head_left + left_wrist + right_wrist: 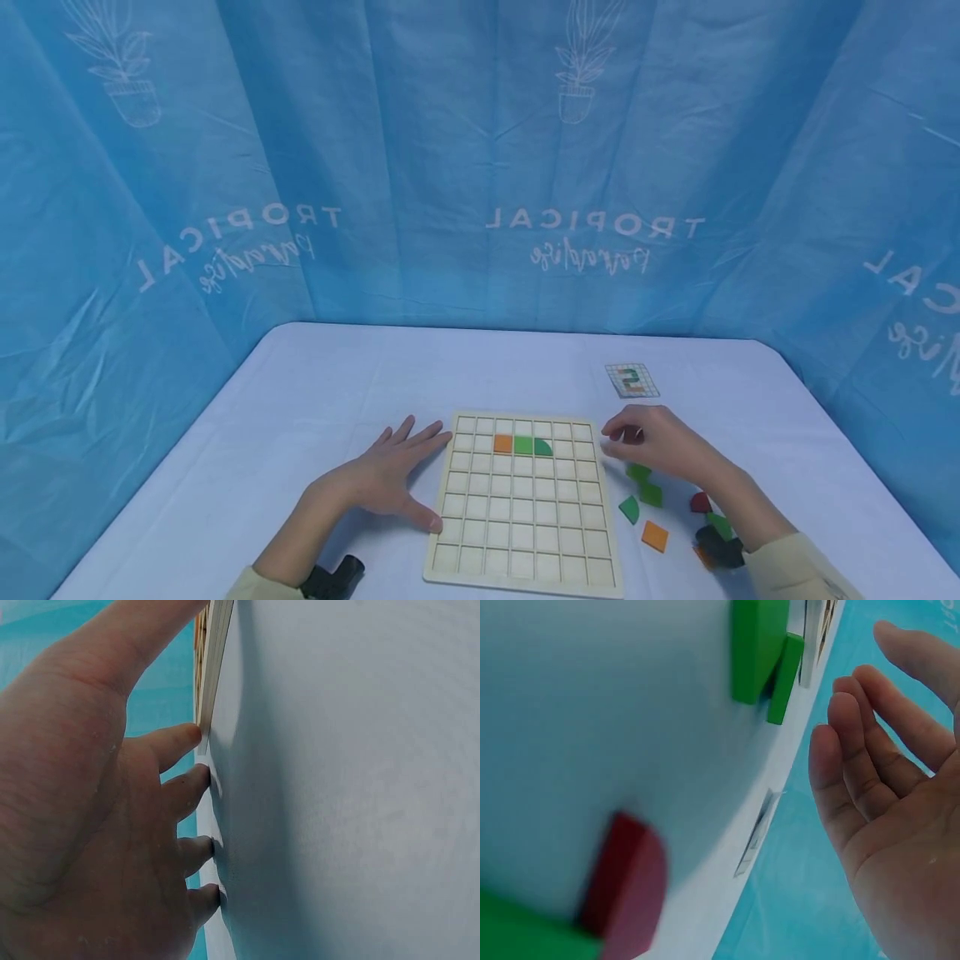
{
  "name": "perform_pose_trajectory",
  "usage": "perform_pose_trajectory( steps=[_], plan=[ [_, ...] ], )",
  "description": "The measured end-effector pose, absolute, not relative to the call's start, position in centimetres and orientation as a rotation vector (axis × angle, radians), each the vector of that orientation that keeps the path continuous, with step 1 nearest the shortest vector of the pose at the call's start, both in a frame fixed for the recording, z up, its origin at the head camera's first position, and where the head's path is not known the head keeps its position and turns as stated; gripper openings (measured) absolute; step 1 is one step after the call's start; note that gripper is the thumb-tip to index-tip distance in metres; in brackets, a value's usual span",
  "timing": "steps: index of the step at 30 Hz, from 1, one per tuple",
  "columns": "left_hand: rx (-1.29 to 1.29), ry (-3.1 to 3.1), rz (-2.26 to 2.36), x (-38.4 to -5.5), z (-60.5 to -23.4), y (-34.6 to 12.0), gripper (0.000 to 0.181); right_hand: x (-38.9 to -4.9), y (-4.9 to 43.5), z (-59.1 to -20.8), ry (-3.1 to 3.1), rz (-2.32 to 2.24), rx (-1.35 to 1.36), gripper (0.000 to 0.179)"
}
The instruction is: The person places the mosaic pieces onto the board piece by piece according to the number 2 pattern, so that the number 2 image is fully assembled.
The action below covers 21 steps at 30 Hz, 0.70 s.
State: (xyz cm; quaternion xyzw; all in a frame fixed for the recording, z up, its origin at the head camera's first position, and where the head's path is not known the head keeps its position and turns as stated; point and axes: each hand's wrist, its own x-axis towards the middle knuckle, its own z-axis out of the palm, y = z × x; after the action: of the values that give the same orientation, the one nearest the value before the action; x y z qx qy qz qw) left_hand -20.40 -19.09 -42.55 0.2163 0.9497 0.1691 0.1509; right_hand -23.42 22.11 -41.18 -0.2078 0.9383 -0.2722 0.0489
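Note:
A pale wooden grid board (522, 535) lies on the table. In one of its upper rows an orange square (502, 443), a light green square (523, 445) and a darker green quarter-round piece (542, 447) sit side by side. My left hand (382, 475) is spread at the board's left side, its thumb and index finger touching the edge. Just off the board's upper right edge hovers my right hand (656, 442); its fingers are loosely bent, with nothing between them in the right wrist view. Below it lie green pieces (761, 645).
Right of the board are a green quarter-round piece (630, 509), an orange square (655, 536) and a red piece (701, 502). A patterned card (632, 380) lies behind the right hand. Blue curtain (450, 167) surrounds the white table (360, 375).

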Motion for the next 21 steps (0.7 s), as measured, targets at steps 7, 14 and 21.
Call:
perform_pose_trajectory(
  steps=[7, 14, 21],
  plan=[
    [0.609, 2.736, 0.461, -20.5, -42.6, -19.0, 0.122, -22.9, 23.1, -41.5, 2.858, -0.803, -0.535, 0.029],
    [0.596, 2.732, 0.479, -20.4, -42.6, -19.0, 0.121, -22.3, 23.2, -41.6, 2.821, -0.753, -0.345, 0.043],
    [0.623, 2.732, 0.479, -20.4, -42.6, -19.1, 0.121, -21.9, 23.3, -41.7, 2.803, -0.744, -0.292, 0.037]
  ],
)
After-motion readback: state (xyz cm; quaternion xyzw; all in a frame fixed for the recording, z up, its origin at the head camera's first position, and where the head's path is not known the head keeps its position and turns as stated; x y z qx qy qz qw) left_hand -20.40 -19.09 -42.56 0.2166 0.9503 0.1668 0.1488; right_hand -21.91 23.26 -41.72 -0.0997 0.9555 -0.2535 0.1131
